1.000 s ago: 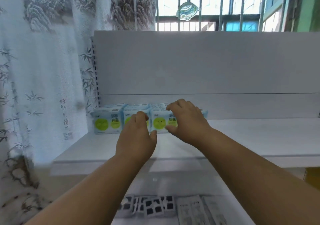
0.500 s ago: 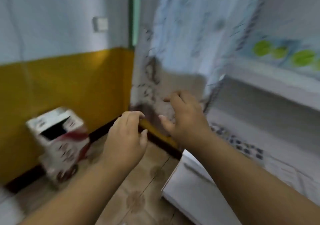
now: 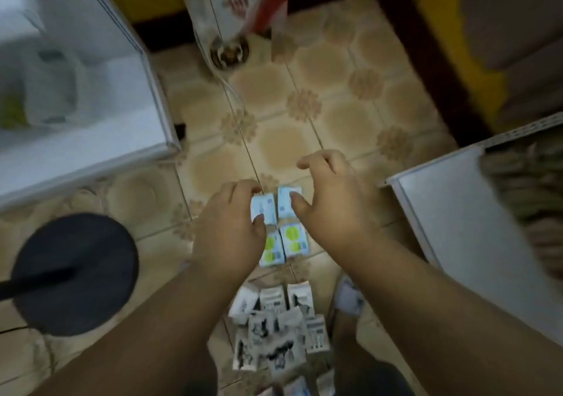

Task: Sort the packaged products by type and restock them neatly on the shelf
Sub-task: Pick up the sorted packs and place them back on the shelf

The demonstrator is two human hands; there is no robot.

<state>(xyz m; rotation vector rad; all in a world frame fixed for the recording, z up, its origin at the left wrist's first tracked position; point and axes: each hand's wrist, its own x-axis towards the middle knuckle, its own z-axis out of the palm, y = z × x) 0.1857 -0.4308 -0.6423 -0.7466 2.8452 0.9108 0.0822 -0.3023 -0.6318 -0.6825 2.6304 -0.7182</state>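
Observation:
Several light-blue packs with green circles (image 3: 293,241) lie side by side on the tiled floor, straight below me. My left hand (image 3: 227,231) hovers over their left side, fingers loosely curled and its thumb tip at the upper-left pack (image 3: 264,210). My right hand (image 3: 333,210) hangs over the right side with its thumb tip on the upper-right pack (image 3: 285,205) and its fingers spread above. Neither hand visibly grips a pack. A pile of black-and-white packets (image 3: 274,331) lies nearer my feet.
A white shelf unit (image 3: 91,149) stands at the left and another white shelf edge (image 3: 457,222) at the right. A black round stand base (image 3: 73,273) sits on the floor at the lower left. A red-and-white carton (image 3: 234,2) stands at the far wall.
My view has swung from the upper shelf's row of blue packs, past the wall, down to the floor. Both hands have come down from the shelf to the blue packs on the tiles.

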